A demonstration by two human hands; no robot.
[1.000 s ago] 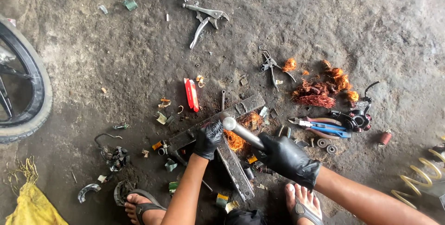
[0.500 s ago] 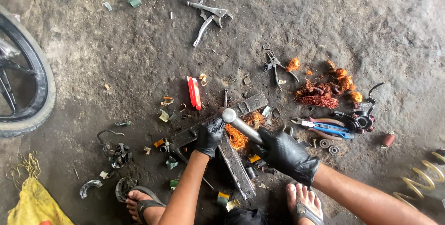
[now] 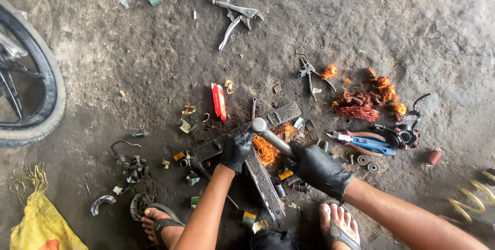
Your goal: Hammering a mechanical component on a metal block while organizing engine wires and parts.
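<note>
Two black-gloved hands worked low over the dirt floor (image 3: 129,64), between the person's sandalled feet. The right hand (image 3: 319,170) was clenched around the handle of a hammer (image 3: 270,136), whose round steel head sat just above a clump of copper wire (image 3: 265,151). The left hand (image 3: 236,149) pressed down beside that clump, its grip closed on something too hidden by the glove to tell. Both hands rested over two flat metal bars (image 3: 268,121) that crossed on the floor, one running toward the upper right, the other toward the person.

A red utility knife (image 3: 218,100) lay just beyond the bars. Blue-handled pliers (image 3: 361,142) lay to the right, near a larger heap of copper wire (image 3: 361,106). Locking pliers (image 3: 237,15) lay well apart at the top. A tyre (image 3: 49,90) curved along the left edge, a yellow sack (image 3: 41,227) sat at the lower left, and a yellow spring (image 3: 472,201) showed at the lower right.
</note>
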